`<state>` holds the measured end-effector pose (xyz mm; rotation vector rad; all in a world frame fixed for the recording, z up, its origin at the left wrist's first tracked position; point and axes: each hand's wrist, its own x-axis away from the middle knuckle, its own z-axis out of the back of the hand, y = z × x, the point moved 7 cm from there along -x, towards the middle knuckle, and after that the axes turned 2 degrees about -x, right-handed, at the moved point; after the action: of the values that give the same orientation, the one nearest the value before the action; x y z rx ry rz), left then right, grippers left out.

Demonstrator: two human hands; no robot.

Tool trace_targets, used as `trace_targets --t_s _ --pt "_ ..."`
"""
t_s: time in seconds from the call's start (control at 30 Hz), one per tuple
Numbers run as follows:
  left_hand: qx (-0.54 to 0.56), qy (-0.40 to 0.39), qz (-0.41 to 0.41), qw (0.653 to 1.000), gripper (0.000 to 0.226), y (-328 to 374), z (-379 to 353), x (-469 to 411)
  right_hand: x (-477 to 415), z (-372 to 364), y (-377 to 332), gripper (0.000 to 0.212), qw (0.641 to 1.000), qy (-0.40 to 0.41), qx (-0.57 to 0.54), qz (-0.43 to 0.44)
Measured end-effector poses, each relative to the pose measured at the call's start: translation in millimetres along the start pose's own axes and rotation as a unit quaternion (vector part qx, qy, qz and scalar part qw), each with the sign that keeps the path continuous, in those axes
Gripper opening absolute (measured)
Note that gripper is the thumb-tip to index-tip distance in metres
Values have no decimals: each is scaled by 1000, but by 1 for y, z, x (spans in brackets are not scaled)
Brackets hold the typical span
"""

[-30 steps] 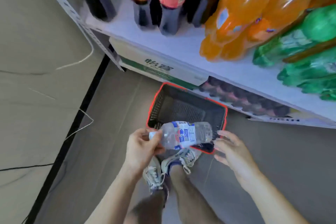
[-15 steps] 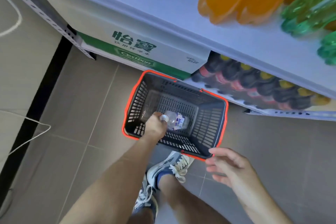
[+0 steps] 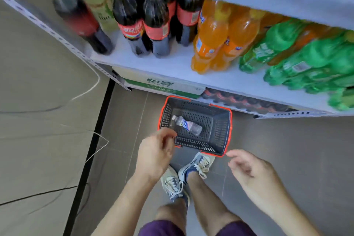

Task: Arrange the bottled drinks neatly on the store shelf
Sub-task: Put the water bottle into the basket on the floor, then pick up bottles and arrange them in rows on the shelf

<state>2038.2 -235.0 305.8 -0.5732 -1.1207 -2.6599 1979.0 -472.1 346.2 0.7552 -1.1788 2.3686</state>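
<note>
1. The small clear bottle [image 3: 188, 126] is lying on its side on the floor of the basket [image 3: 230, 126], with its cap [image 3: 174, 118] pointing toward the far-left corner, and nothing is touching it
2. My left hand [image 3: 155, 152] is hovering over the near-left rim of the basket, fingers loosely curled and gripping nothing; my right hand [image 3: 251, 168] is hanging near the near-right corner, fingers relaxed and also holding nothing
3. I am judging this bottle as light and easy for one hand; the thin clear plastic is looking soft, so it is probably giving a little under a strong squeeze, and the smooth wall may be slipping if it is wet, which I cannot tell
4. I am thinking the best hold is around the middle, on the blue and white label, thumb on one side and fingers on the other; the neck under the cap is also possible, but it is giving less control for standing it upright
5. I am counting one clear bottle, one basket and two free hands
6. On the shelf [image 3: 172, 63] I am counting at least four cola bottles [image 3: 132, 27] at the left and two orange bottles [image 3: 210, 38] in front with more behind; the green bottles [image 3: 306, 59] are too blurred to count, several at least
</note>
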Motion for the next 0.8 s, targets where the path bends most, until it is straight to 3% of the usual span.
trace_targets --t_s 0.23,0.43,0.6,0.7,0.8 --pt "-43 123 -185 974 22 179 155 71 80 130 -122 36 981 125 15 146" --pt "-52 194 -283 938 29 297 233 91 112 210 -192 42 949 213 -74 222" --pt "-88 220 -348 907 41 375 271 83 106 224 -242 46 929 210 -151 263" --pt "-165 248 -372 879 51 414 285 64 88 213 -273 48 938 157 -150 271" --pt "-266 225 -373 860 61 439 287 38 68 206 -302 60 940 136 -145 279"
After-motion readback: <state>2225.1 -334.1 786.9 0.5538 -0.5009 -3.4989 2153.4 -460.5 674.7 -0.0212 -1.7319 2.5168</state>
